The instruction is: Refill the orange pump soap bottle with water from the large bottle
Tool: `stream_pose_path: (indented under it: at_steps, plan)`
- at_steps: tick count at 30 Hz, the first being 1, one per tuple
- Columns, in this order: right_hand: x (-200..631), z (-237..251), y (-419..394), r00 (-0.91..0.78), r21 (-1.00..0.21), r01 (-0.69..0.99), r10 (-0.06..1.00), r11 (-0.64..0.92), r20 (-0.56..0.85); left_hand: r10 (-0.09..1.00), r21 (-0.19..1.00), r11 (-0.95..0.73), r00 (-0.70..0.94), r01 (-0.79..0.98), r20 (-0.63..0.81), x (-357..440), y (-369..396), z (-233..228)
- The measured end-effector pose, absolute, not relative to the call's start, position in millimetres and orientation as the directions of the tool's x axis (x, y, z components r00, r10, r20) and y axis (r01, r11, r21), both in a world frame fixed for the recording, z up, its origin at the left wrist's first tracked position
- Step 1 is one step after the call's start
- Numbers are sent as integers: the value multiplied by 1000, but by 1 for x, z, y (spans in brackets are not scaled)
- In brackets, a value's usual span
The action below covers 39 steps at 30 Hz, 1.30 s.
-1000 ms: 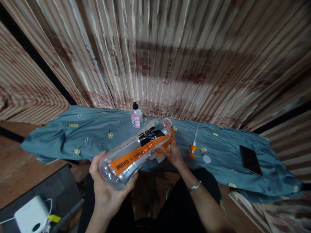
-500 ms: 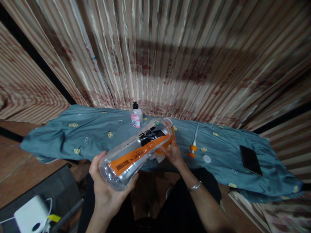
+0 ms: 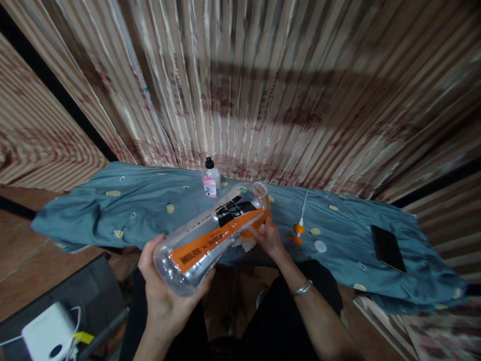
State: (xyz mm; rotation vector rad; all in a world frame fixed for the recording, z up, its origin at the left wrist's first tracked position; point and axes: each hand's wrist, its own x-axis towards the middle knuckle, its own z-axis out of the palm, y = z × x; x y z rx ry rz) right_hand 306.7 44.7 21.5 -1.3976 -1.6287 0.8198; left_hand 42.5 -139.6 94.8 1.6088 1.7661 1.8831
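Two hands share one clear bottle tilted over the blue cloth's near edge: the left hand cups its base, the right hand pinches its neck, near an orange pump.

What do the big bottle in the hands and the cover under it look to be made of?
Big bottle: clear glossy plastic, likely; see-through wall with highlights, orange-black label. Cover: soft woven fabric, matte teal; folds and drape show it.
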Motion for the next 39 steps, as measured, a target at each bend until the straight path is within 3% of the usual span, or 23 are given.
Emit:
stream_pose_path:
  at_steps: [6, 13, 21, 39]
  plan:
    - [306, 24, 44, -49, -883, 436, 984, 174, 170, 666, 727, -326, -398, 604, 630, 41, -140, 91]
    - [303, 36, 41, -45, -885, 452, 994, 110, 100, 670, 792, -308, -470, 528, 574, 46, -140, 93]
    - [305, 30, 42, -54, -867, 466, 984, 173, 168, 679, 806, -291, -483, 515, 554, 44, -140, 96]
    - [306, 32, 42, -37, -875, 457, 986, 159, 160, 671, 780, -295, -462, 552, 580, 50, -139, 100]
